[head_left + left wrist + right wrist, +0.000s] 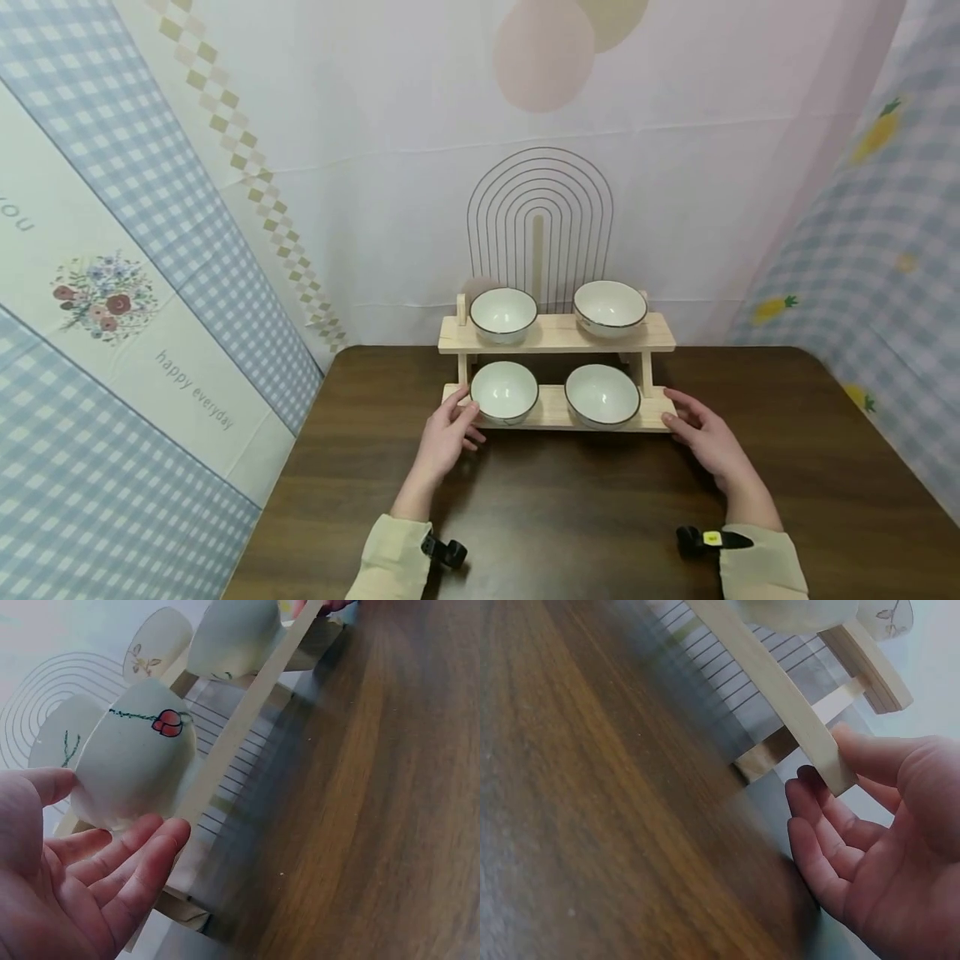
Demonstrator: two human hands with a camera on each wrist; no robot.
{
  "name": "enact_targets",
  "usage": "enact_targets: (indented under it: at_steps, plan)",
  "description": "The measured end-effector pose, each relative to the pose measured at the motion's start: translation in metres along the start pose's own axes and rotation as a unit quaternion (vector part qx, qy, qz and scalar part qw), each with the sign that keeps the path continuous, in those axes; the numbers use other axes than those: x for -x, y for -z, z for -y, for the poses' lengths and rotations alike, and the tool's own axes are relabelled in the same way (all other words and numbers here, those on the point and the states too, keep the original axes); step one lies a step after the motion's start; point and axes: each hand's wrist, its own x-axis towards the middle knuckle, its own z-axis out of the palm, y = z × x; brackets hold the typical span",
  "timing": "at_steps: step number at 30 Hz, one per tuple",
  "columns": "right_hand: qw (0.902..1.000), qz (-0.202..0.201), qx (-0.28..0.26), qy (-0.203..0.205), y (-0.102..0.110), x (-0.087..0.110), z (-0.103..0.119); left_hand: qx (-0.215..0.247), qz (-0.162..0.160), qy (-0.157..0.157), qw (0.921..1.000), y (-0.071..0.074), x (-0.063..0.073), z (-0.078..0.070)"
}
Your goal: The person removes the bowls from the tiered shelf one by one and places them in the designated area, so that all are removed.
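A two-tier wooden rack (555,343) carries white dark-rimmed bowls, two on each shelf. My left hand (444,433) is at the left end of the lower shelf, beside the lower left bowl (504,391). In the left wrist view its thumb lies against that bowl, and its extended fingertips (178,829) overlap the board's front edge. My right hand (707,440) pinches the lower shelf's right end, thumb above and fingers below the board (810,742). The lower right bowl (602,395) stands just inward of it. Behind are the upper left bowl (503,315) and upper right bowl (610,307).
The rack is near the back edge of a dark brown wooden table (570,508). A pale printed cloth (405,225) hangs right behind it. Blue checked cloths hang at the left (187,142) and right (832,258).
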Motion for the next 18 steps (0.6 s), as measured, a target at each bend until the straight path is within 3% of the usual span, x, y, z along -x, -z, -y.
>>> enact_targets:
  at_steps: [6, 18]
  plan:
    - [0.9998, 0.014, -0.013, -0.009, 0.000, 0.000, 0.002, 0.020, 0.007, 0.001, 0.9998, 0.001, 0.001, -0.001]
    - [0.9991, 0.034, -0.026, -0.002, 0.005, 0.004, -0.002, -0.022, 0.048, 0.011, 0.9985, 0.009, -0.006, -0.005]
